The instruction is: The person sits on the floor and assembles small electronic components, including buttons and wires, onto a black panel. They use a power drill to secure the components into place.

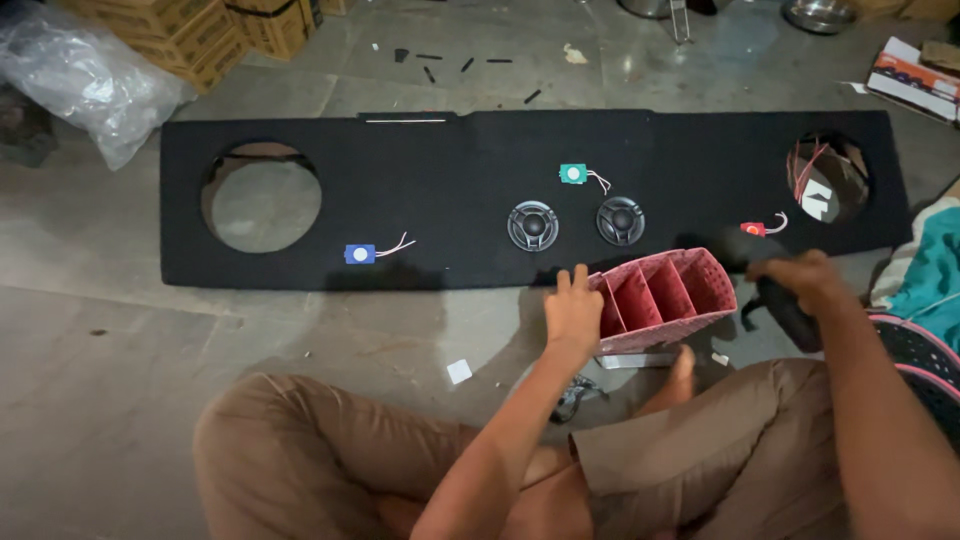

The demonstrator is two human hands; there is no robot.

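Observation:
My left hand (572,310) rests flat against the left end of a red patterned organiser box (665,295) with several compartments, lying on the floor in front of my crossed legs. To its right, my right hand (800,275) is shut on a dark object (790,312), black and partly hidden by the hand. Beyond the box lies a long black felt-covered panel (450,210) with a round cut-out (262,197) at the left and another (828,177) at the right. Two small round speakers (532,225) (620,220) sit on the panel.
Small wired parts lie on the panel: blue (360,253), green (573,174), red (754,229). Cardboard boxes (190,30) and a plastic bag (85,75) are at the far left. A printed carton (915,80) is at the far right, teal cloth (935,270) at the right edge.

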